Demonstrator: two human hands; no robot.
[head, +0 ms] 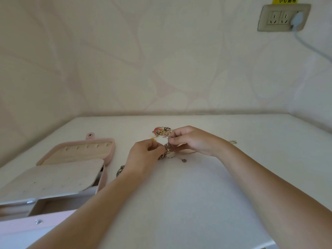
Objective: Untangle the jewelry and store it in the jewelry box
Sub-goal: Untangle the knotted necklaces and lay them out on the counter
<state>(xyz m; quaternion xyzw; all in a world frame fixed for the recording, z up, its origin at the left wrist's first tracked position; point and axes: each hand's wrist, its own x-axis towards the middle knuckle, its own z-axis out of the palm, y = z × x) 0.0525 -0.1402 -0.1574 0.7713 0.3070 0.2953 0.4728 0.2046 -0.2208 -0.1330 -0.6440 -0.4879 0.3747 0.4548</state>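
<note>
Your forearms angle in from 7 and 5 o'clock over the table [197, 194]. Left hand [143, 155] and right hand [190, 141] meet, fingers curled, pinching the chain tangle [168, 150] between them. Jewelry box [59, 177] lies open at 8 o'clock. Bead bundle [161, 132] lies just beyond, at 12.

The table [197, 194] carries one jewelry box [75, 153] near its left edge, two hands, the left hand [143, 155] and the right hand [194, 141], and three jewelry clumps: a beaded tangle [161, 132], a metal tangle [168, 150] and a loose piece [120, 171].
</note>
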